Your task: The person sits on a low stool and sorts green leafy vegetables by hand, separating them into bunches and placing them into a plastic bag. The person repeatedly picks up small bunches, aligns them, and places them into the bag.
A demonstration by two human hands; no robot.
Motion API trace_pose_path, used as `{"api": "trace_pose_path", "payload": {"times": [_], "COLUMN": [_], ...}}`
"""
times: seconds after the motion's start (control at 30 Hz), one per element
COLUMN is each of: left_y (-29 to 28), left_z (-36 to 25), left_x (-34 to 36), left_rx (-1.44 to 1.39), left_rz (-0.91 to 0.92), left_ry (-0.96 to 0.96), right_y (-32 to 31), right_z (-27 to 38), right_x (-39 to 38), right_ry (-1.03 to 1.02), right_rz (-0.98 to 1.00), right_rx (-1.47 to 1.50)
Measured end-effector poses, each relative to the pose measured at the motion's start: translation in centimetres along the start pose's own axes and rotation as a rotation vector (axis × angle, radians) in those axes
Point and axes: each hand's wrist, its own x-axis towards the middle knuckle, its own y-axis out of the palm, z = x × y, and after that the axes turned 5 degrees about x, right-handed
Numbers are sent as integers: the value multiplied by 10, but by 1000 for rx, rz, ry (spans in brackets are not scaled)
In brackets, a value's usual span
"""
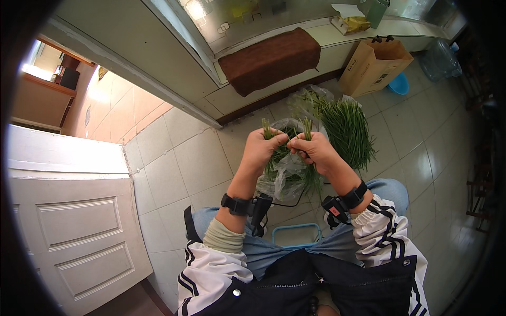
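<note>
My left hand (258,149) is closed round a small bunch of chives (266,126), whose cut ends stick up above the fingers. Close beside it, my right hand (319,149) grips another bunch of chives (307,125), with the leaves hanging below. The fingertips of both hands nearly meet, pinching at thin stalks between them. Beneath the hands a clear plastic bag (287,178) lies on the floor with more green leaves in it, partly hidden by my hands. A large heap of long chives (348,131) spreads to the right of my right hand.
A brown paper bag (374,66) and a blue bowl (399,84) stand beyond the heap, near a big water bottle (440,59). A brown cloth (271,60) covers part of the ledge. A white door (87,237) is at left. A blue-framed stool (296,227) shows between my legs.
</note>
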Motion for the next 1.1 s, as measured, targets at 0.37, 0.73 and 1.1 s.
{"api": "trace_pose_path", "payload": {"times": [0.37,0.73,1.1], "left_y": [-6,-13,0], "left_z": [3,8,4], "left_x": [4,6,2], "left_rx": [7,22,6], "left_rz": [-48,-59,199], "left_ry": [7,9,-56], "right_y": [-1,1,2], "right_z": [2,-1,4], "right_x": [0,0,-1], "right_ry": [38,-30,-200], "right_rz": [41,-54,41], "right_rx": [-43,13,182]}}
